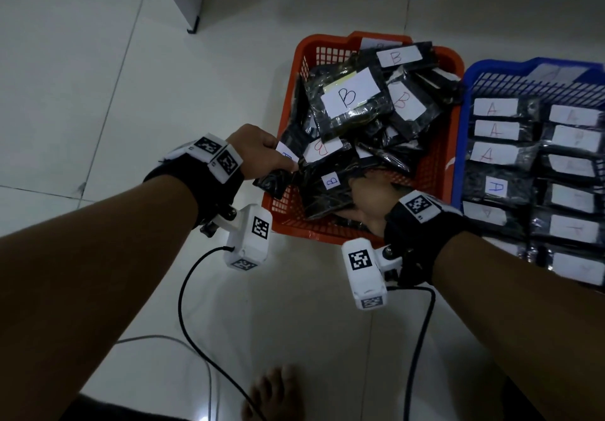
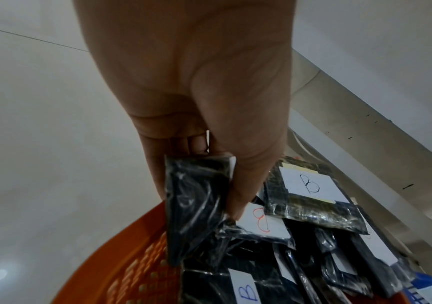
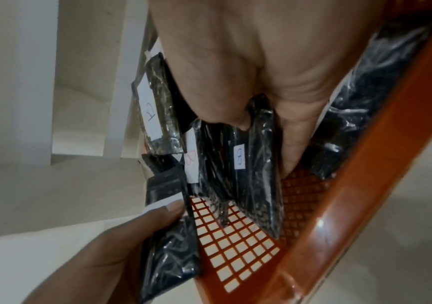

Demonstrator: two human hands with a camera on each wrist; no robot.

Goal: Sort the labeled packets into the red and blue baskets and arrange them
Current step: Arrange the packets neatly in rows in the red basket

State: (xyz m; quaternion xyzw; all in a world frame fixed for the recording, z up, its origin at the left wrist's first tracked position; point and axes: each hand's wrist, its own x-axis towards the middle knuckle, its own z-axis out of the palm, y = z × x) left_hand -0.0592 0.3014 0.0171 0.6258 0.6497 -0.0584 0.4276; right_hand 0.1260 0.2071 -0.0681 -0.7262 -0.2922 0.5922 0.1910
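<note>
The red basket (image 1: pixel 322 42) holds a loose pile of black packets labeled B (image 1: pixel 347 98). To its right, the blue basket (image 1: pixel 510 68) holds packets labeled A (image 1: pixel 494 130) in neat rows. At the red basket's left rim my left hand (image 1: pixel 281 163) pinches a black packet (image 2: pixel 196 205) between thumb and fingers; its white label is mostly hidden. My right hand (image 1: pixel 363 197) reaches into the basket's near end and grips a black packet with a blue B label (image 3: pixel 256 164). In the right wrist view the left hand's fingers (image 3: pixel 157 218) hold their packet against the basket's edge.
Both baskets stand side by side on a white tiled floor. Black cables (image 1: pixel 183 289) run from the wrist cameras across the floor toward me. A bare foot (image 1: pixel 275 394) is near the bottom edge. A white cabinet corner (image 1: pixel 193 25) stands at the back left.
</note>
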